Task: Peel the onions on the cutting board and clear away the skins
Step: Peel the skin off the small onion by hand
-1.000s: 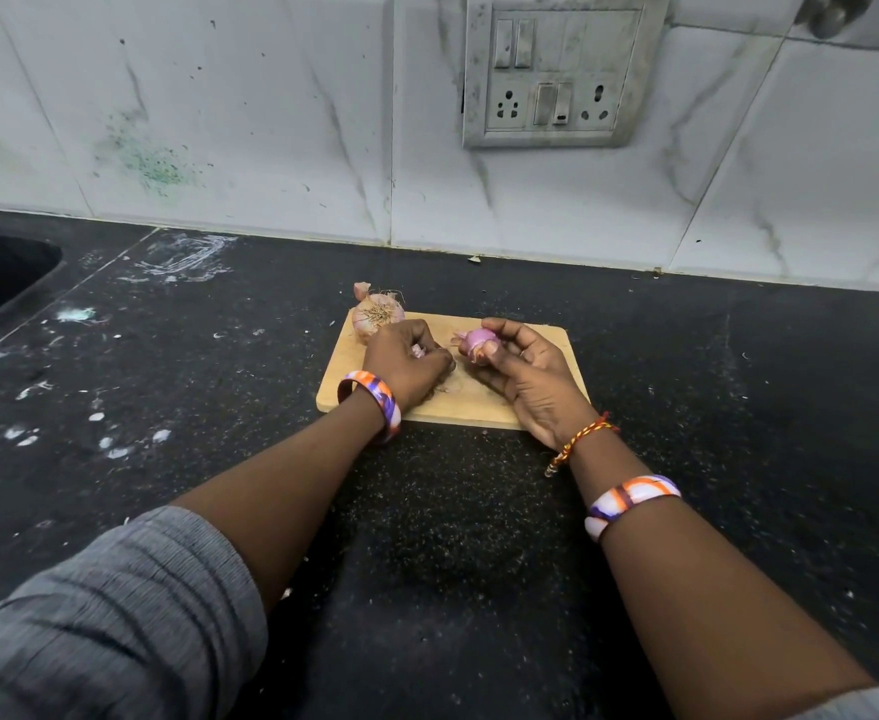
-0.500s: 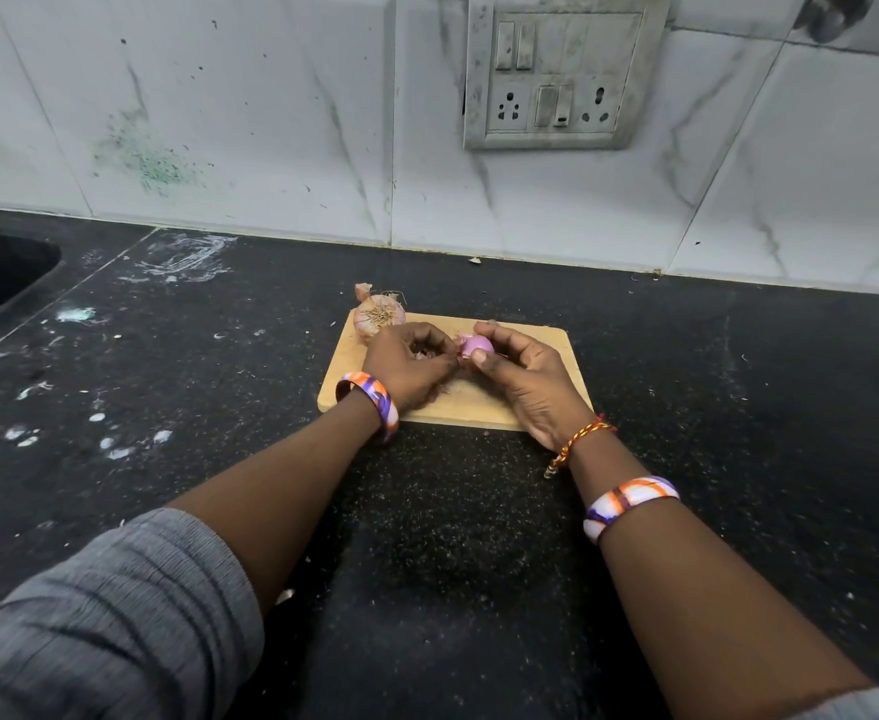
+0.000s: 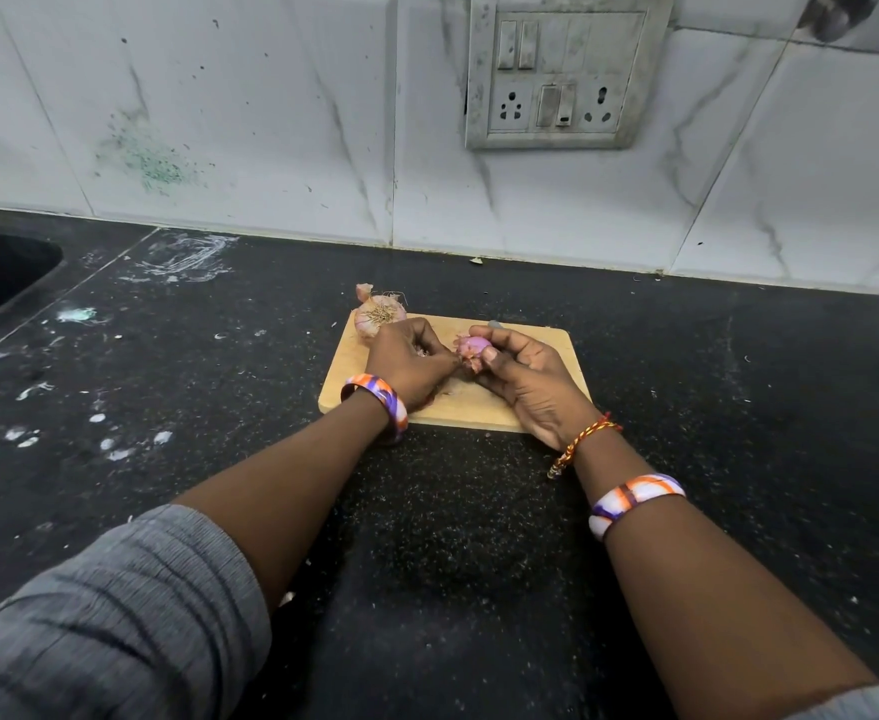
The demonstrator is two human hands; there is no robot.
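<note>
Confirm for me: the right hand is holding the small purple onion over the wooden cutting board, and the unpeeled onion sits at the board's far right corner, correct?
Not quite. The head view shows the unpeeled onion at the far left corner of the wooden cutting board, behind the left hand. The rest stands: the right hand holds the small purple onion over the board.

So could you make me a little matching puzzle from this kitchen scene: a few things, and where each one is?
Things:
1. pink onion
2. unpeeled onion
3. socket panel
4. thread band

Places:
A. on the wall tiles
B. on the right wrist
C. in the right hand
D. at the board's far left corner

Pairs: 1-C, 2-D, 3-A, 4-B
</note>
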